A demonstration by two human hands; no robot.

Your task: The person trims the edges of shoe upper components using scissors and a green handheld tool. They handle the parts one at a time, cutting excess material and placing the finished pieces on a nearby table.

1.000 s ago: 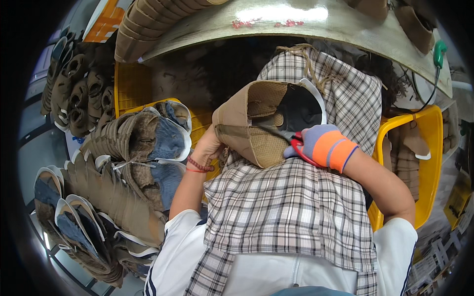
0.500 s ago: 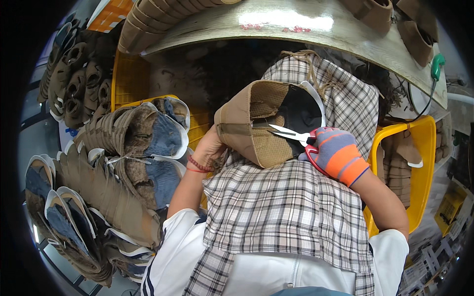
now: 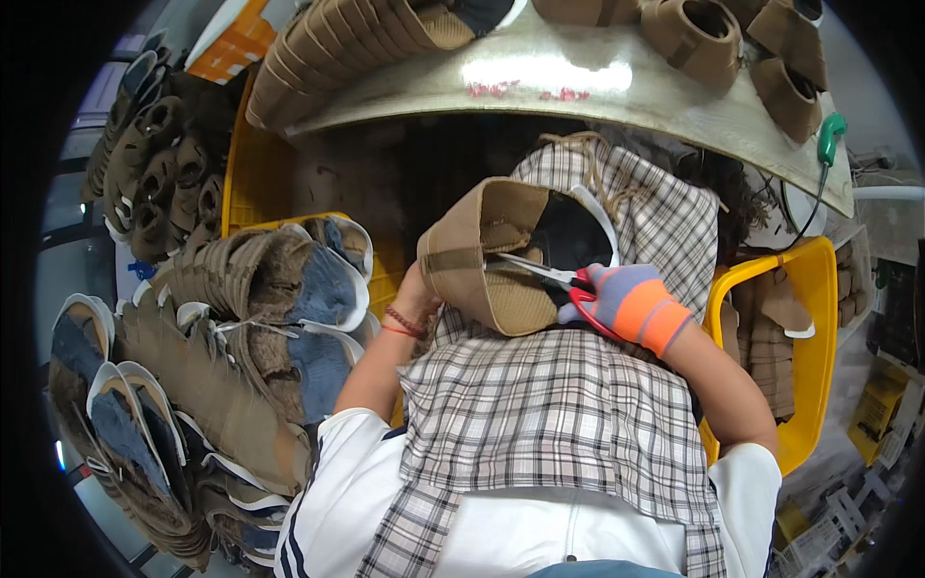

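Observation:
A brown shoe upper (image 3: 453,231) with a tan mesh lining and a dark inner part sits above my lap, its opening toward me. My left hand (image 3: 420,295) grips its left side; most of those fingers are hidden behind it. In a grey and orange glove, my right hand (image 3: 636,303) is closed round the red handles of a pair of scissors (image 3: 557,274). The scissors' blades reach into the upper's opening, close together, with the tips near the inner seam. Whether they touch any thread cannot be made out.
Stacks of brown uppers (image 3: 202,376) with blue and white edges crowd my left. Ahead is a pale worktable (image 3: 405,91) bearing more uppers. A yellow basket (image 3: 819,356) with brown pieces stands at right, near a green-handled tool (image 3: 831,135). A checked apron (image 3: 540,414) covers my lap.
My right hand has moved the scissors left and deeper into the upper, and their blades have come closer together. My left hand keeps its hold. The whole view has shifted slightly.

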